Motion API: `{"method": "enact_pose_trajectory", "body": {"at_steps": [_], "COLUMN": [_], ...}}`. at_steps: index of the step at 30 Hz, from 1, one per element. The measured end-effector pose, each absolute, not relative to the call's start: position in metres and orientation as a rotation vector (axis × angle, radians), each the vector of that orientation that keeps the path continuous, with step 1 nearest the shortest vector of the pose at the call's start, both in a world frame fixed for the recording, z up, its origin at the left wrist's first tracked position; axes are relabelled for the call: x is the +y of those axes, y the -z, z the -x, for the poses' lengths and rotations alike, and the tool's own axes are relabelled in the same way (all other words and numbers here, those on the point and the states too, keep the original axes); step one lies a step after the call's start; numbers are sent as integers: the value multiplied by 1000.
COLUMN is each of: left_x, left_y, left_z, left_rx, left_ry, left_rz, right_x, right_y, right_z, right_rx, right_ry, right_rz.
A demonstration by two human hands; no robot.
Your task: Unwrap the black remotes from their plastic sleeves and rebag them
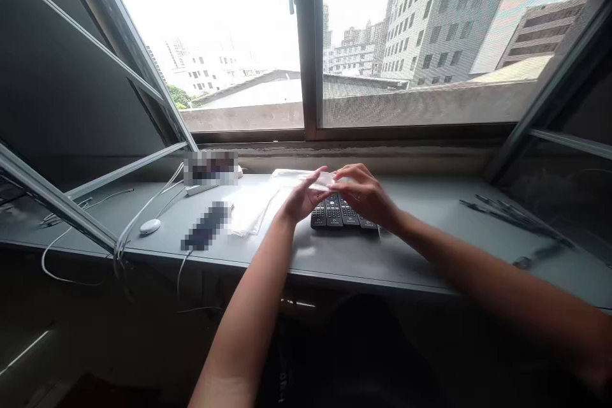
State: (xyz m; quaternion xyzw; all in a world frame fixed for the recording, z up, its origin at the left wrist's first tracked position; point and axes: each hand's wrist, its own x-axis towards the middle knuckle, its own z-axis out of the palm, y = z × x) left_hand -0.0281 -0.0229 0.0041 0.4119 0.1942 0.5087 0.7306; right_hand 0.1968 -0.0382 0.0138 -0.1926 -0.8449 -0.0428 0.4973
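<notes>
Above the desk, my left hand [302,200] and my right hand [363,191] meet at a small, thin, whitish see-through piece [323,181] that looks like a plastic bag. The thumb and fingers of my left hand close around its left side. My right hand pinches its right end with bent fingers. Several black remote controls [335,213] lie side by side right below the hands, partly covered by them. Left of my left hand spreads a pile of thin white clear-looking bags or sheets [253,207].
A grey desk [421,255] runs under a window [313,44]. At left lie white cables [143,204], a round white object [150,226] and a blurred-out dark item [206,225]. Metal frames [90,217] stand on both sides. Dark thin rods or cables [516,220] lie at right.
</notes>
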Motion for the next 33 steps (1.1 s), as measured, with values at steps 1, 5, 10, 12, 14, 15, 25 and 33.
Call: {"method": "enact_pose_trajectory", "body": {"at_steps": [1, 5, 10, 12, 14, 15, 25, 33], "left_x": [-21, -12, -7, -7, -9, -9, -12, -10], "left_y": [-2, 3, 1, 0, -1, -1, 0, 4], "left_z": [29, 31, 32, 31, 29, 29, 27, 27], "left_rx": [459, 529, 593, 595, 595, 599, 761, 732], "left_ry": [-1142, -1226, -1354, -1359, -1344, -1331, -1286, -1277], "left_rz": [-928, -1014, -926, -900, -895, -897, -906, -973], "right_x": [-37, -37, -40, -41, -41, -42, -48, -48], "right_y": [-9, 2, 4, 5, 7, 8, 7, 10], "right_z": [-197, -210, -225, -226, -223, -221, -216, -217], "right_rx": [-2069, -2081, -2003, -2072, -2131, -2149, -2130, -2100], "right_ry": [131, 186, 150, 107, 67, 53, -8, -42], "right_rz": [452, 492, 603, 575, 549, 542, 548, 638]}}
